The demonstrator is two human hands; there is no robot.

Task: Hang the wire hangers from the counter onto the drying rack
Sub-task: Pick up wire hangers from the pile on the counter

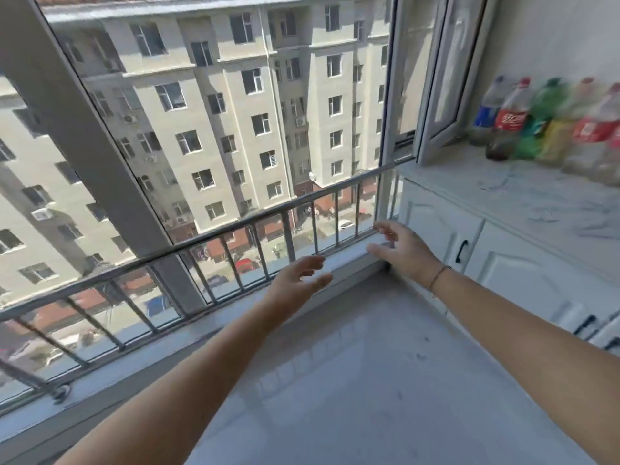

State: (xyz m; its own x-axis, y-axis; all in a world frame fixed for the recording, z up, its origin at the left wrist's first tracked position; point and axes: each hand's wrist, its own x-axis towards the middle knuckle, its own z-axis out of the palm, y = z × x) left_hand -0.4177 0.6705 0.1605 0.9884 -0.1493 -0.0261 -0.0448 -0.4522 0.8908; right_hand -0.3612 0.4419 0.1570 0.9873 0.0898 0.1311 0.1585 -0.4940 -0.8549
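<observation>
Both arms stretch forward, left hand (302, 276) and right hand (399, 250) loose-fingered, holding nothing, free for a pickup, I'd say. Faint thin lines on the counter (543, 209) by the bottles (550, 129) may be the wire hangers (500, 183); too blurred to be sure.

Head view, angled down toward window (208, 129)

White, marble-patterned bench (536, 213) at right, set over white cabinet doors (439, 226). A row of plastic drink bottles (550, 129) stands upright along its back edge against the wall (550, 38); labels blue, red, green and yellow, blurred.
</observation>
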